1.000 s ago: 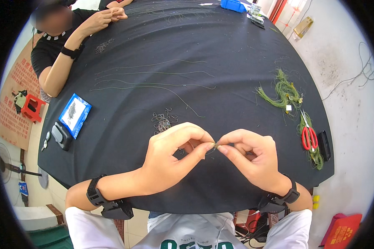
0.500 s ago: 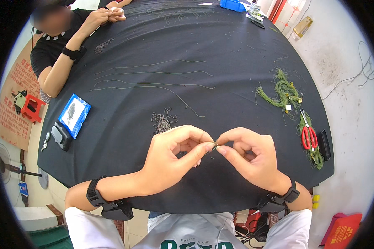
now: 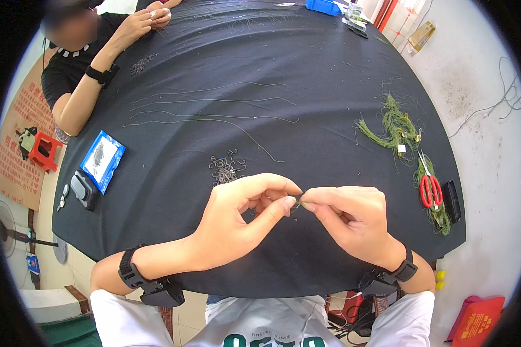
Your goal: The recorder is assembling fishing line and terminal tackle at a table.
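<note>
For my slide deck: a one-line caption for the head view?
Left hand and right hand pinch a tiny piece together above the black table.

The round table covered in plain black cloth (image 3: pixel 283 63) serves as landmark. At its right edge red-handled scissors (image 3: pixel 429 188) are seen over a bundle of olive-green cords (image 3: pixel 395 128), beside a flat black case (image 3: pixel 451 200). At its left edge a bright blue packet with a grey patch (image 3: pixel 102 160) is seen. A blue plastic tray (image 3: pixel 323 6) is at its far rim.

white short sleeves, black wrist straps, bare forearms
</note>
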